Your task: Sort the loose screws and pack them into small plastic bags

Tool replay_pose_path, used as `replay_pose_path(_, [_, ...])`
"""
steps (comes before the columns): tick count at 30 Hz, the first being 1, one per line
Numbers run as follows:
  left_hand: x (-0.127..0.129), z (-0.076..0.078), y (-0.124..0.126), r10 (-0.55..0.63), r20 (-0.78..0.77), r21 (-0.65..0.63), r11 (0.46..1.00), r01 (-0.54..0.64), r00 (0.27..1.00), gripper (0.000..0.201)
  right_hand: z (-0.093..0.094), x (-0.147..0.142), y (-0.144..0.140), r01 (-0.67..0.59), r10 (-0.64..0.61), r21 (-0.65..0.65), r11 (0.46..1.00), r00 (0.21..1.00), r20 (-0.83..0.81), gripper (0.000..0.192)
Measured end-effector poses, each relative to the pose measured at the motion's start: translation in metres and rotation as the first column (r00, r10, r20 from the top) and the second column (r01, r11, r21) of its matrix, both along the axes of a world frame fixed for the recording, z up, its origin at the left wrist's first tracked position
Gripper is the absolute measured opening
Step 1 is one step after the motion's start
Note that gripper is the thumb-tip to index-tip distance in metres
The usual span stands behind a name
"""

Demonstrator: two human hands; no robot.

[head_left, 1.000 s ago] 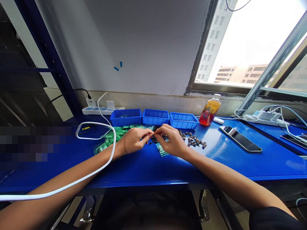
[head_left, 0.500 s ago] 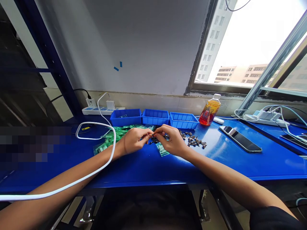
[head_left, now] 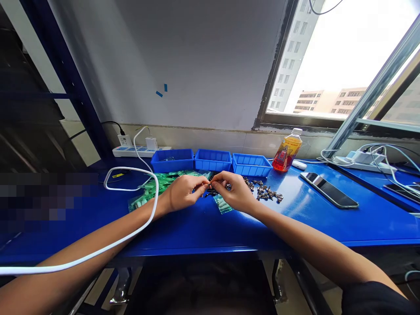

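My left hand (head_left: 186, 191) and my right hand (head_left: 234, 190) meet fingertip to fingertip above the middle of the blue table. Each is closed in a pinch; whatever sits between the fingertips is too small and too covered to name. Behind and to the right of my right hand lies a loose pile of dark metal screws (head_left: 267, 193). Green-and-clear small plastic packets (head_left: 149, 191) spread out under and beyond my left hand. One more such packet (head_left: 222, 204) lies just below my right hand, partly covered by it.
Three blue bins (head_left: 212, 161) stand in a row along the wall. Right of them are a drink bottle (head_left: 288, 151) and a phone (head_left: 329, 190). A white cable (head_left: 108, 250) loops across my left forearm. Power strips (head_left: 361, 161) sit at both back sides.
Both hands stay in the same place, with only a slight shift of the fingertips. Nothing else has visibly moved.
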State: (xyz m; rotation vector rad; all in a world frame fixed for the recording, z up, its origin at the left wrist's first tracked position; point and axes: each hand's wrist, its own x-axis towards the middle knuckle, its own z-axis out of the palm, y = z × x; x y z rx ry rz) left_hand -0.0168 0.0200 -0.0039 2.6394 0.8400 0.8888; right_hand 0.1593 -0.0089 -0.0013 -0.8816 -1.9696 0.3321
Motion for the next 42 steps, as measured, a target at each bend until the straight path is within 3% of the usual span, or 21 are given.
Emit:
replay_pose_path(8, [0.0004, 0.0007, -0.0020, 0.050, 0.030, -0.038, 0.998, -0.049, 0.998, 0.024, -0.0040, 0.0002, 0.0016, 0.014, -0.017, 0.065, 0.998, 0.999, 0.044, 0.010])
replay_pose_path(17, [0.0007, 0.0014, -0.0007, 0.062, 0.049, -0.038, 0.997, -0.061, 0.997, 0.022, -0.0082, 0.0035, 0.0014, 0.116, -0.180, 0.320, 0.940, 0.968, 0.178, 0.011])
replay_pose_path(30, [0.0012, 0.0034, -0.0027, 0.036, 0.054, -0.074, 0.997, -0.032, 0.998, 0.021, -0.0092, 0.0043, 0.0049, 0.160, -0.224, 0.331, 0.930, 0.961, 0.163, 0.012])
replay_pose_path(42, [0.0007, 0.0020, -0.0012, 0.082, -0.006, -0.036, 0.996, -0.082, 0.997, 0.019, -0.0097, 0.0043, 0.0041, 0.162, -0.223, 0.290, 0.943, 0.956, 0.192, 0.011])
